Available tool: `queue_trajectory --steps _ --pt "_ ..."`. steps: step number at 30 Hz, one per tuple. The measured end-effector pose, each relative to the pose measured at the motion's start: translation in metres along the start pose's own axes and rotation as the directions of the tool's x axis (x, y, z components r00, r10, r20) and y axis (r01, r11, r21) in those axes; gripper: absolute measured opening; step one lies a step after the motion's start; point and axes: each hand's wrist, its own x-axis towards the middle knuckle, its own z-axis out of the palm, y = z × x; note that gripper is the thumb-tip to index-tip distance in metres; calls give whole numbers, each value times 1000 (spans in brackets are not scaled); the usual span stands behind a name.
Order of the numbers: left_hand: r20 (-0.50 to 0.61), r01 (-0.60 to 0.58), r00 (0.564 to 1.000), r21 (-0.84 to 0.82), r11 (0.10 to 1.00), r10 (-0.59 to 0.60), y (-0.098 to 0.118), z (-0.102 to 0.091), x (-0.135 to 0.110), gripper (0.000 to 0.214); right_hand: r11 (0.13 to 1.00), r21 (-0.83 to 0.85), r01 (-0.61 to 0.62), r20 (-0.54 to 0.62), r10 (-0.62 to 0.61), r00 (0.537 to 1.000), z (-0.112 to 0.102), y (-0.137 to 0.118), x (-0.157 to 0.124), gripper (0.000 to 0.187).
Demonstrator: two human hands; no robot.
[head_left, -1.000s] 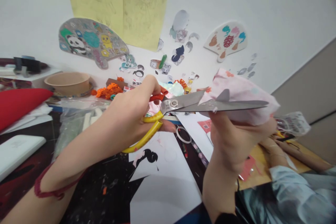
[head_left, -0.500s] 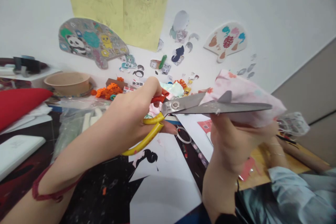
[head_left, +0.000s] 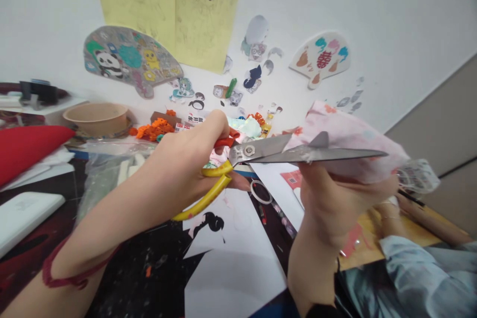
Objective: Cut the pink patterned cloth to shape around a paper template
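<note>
My left hand (head_left: 186,164) is wrapped round the yellow and red handles of a pair of scissors (head_left: 283,151), whose long grey blades point right. The blades are nearly together across a piece of pale pink patterned cloth (head_left: 350,134). My right hand (head_left: 335,198) grips that cloth from below, fingers curled under it, just beneath the blades. A red cord sits on my left wrist.
Another person's hand and pale blue sleeve (head_left: 417,268) lie at the lower right on a wooden board. A brown paper bowl (head_left: 96,117), orange bits (head_left: 152,129), a clear plastic bag (head_left: 108,169), a red cushion (head_left: 26,146) and printed sheets (head_left: 231,253) crowd the table. Paper cut-outs hang on the wall.
The scissor blades have closed a little and slid slightly right along the cloth. Both hands stay almost where they were. The other person's hand at the right has shifted slightly.
</note>
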Motion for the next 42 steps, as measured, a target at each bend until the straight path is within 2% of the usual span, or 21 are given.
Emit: queue_trajectory --steps 9,13,21,26,28,32,37,42 --pt "-9 -34 999 -7 999 34 -3 -1 -2 37 999 -32 26 12 -26 1000 -4 2 1 43" --pt "-4 -18 1000 -1 1000 18 -5 -1 -3 38 999 -45 19 -20 -20 1000 -4 2 0 44" --pt "23 2 1000 -24 1000 -2 -6 -3 -2 37 998 -30 59 -3 -59 998 -7 4 -1 46" --pt "49 28 998 -22 999 -27 0 -7 -1 34 999 -39 8 -32 -9 999 -8 3 1 43" --pt "88 63 994 -10 998 -62 5 -8 0 31 999 -31 -17 -7 17 1000 -9 3 2 42" --pt "133 124 983 37 992 -128 13 -11 1 37 999 -30 -24 -4 24 1000 -9 3 2 41" --pt "126 113 985 32 993 -116 17 -14 0 32 1000 -28 -13 -10 12 1000 -8 2 1 46" --pt "137 108 984 49 993 -113 19 -13 -1 27 999 -18 -43 -34 43 999 -6 2 1 38"
